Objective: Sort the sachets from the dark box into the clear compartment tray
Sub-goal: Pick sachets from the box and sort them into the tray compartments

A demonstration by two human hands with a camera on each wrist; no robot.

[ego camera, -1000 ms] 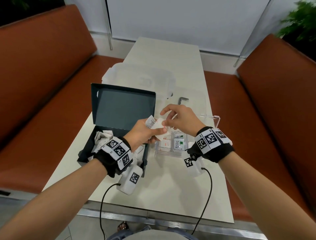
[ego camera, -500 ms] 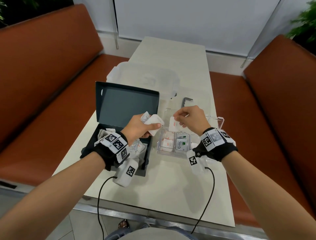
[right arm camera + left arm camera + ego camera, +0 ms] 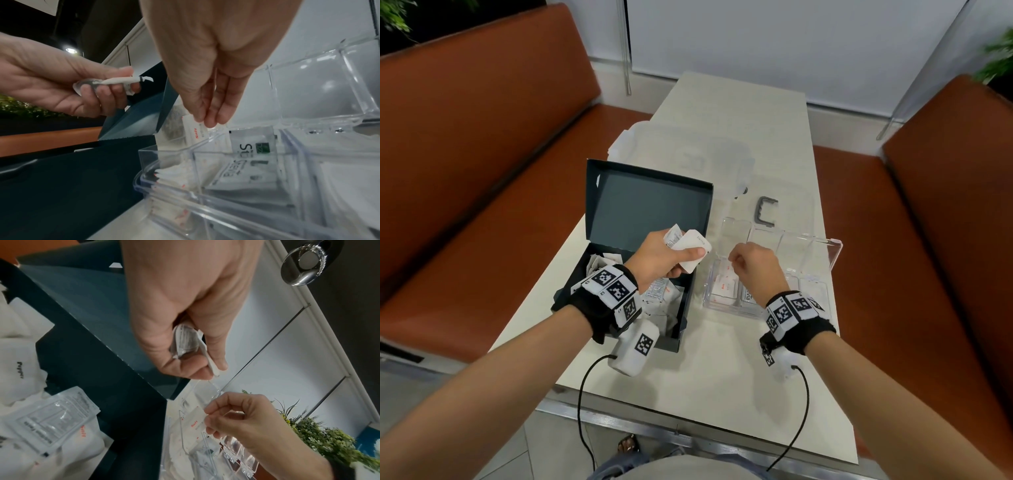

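Observation:
The dark box (image 3: 686, 301) stands open at the left with several white sachets (image 3: 664, 301) inside. Above it my left hand (image 3: 681, 260) grips a small bunch of sachets (image 3: 693, 245), also seen in the left wrist view (image 3: 185, 340). To the right stands the clear compartment tray (image 3: 815, 291) with its lid (image 3: 808, 246) raised. My right hand (image 3: 734, 258) pinches a red-printed salt sachet (image 3: 195, 131) by its top edge and holds it upright at the tray's left compartment. That compartment holds salt sachets (image 3: 724, 286). Stevia sachets (image 3: 252, 142) lie in the middle one.
A grey U-shaped piece (image 3: 767, 212) lies behind the tray. A translucent plastic cover (image 3: 688, 154) sits behind the box. Brown benches (image 3: 465, 171) flank the narrow white table (image 3: 705, 377), whose front edge is close to me. Cables hang from both wrists.
My right hand drew one sachet from the bunch in my left hand and carried it right and down to the tray. The left hand stayed over the box with the rest.

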